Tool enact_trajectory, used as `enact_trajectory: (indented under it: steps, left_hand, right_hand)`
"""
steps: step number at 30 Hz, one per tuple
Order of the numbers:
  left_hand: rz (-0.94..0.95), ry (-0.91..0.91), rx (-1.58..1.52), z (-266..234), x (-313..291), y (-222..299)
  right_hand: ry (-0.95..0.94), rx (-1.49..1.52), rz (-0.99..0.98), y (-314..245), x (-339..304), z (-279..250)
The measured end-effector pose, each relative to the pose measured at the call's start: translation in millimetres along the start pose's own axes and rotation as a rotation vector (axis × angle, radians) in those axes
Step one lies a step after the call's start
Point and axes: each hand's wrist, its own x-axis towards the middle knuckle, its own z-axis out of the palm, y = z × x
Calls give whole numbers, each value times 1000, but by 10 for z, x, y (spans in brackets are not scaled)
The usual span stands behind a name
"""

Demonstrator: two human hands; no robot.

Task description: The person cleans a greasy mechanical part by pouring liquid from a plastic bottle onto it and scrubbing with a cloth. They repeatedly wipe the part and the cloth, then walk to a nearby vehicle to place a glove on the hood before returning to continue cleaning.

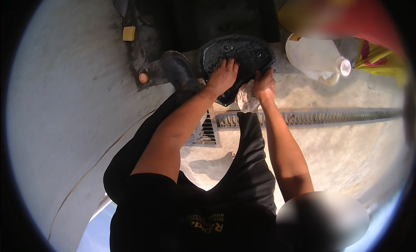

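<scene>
A black moulded cover [255, 48] with a rounded, tapering outline and raised ribs looks wet and lies tilted between my two hands. My left hand [224, 76] rests over its inner face, the fingers together and bent; whatever may be under them is hidden. At its right edge, my right hand [264, 85] grips the rim with fingers closed. Just below and left of that hand is a crumpled pale, see-through sheet [247, 99]; I cannot tell whether the hand also holds it. Behind the cover stands a dark basin or sheet [203, 13].
A whitish plastic jug [310, 57] lies to the right, by yellow-and-magenta cloth [379, 61] and a person's red sleeve [379, 18]. At left are a yellow block [128, 33] and an orange-rimmed cap [144, 77]. My black boot [180, 72] is near the cover; a drain grate [320, 117] crosses the floor.
</scene>
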Motion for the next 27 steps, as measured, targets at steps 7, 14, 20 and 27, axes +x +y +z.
enact_trajectory:
  steps: [7, 14, 20, 27]
  left_hand:
    - [75, -62, 146, -57, 138, -157]
    - [-535, 129, -221, -140, 231, -31]
    - [-693, 302, -431, -123, 96, -111]
    - [-766, 354, -534, -28, 112, -151]
  right_hand:
    - [22, -50, -14, 30, -25, 48]
    - [51, -42, -55, 125, 8, 84]
    - [25, -1, -20, 116, 16, 89]
    - [52, -14, -79, 99, 0, 82]
